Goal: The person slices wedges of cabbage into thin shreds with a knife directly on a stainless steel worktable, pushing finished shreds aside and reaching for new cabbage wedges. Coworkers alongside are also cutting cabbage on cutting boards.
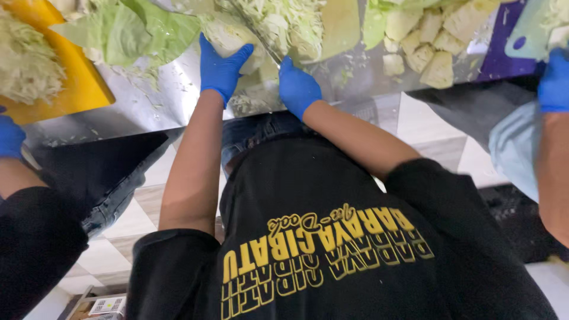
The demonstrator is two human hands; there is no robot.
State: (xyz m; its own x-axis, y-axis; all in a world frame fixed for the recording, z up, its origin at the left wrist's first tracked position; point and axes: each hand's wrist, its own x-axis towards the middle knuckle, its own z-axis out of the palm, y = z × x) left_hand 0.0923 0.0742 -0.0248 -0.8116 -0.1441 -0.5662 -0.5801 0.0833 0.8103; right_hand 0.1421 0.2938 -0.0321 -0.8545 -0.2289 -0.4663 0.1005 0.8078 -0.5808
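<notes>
Cutting off at the left edge, a yellow cutting board [83, 83] carries shredded cabbage. The left hand [221, 66] presses on a cabbage piece [228, 35]; the right hand [297, 87] closes around a hardly visible knife [269, 50]. Cabbage core chunks [424, 50] lie right.

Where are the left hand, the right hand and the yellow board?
left hand [222, 68], head view, back of the glove
right hand [298, 89], head view, back of the glove
yellow board [89, 83], head view, bare right edge
</notes>
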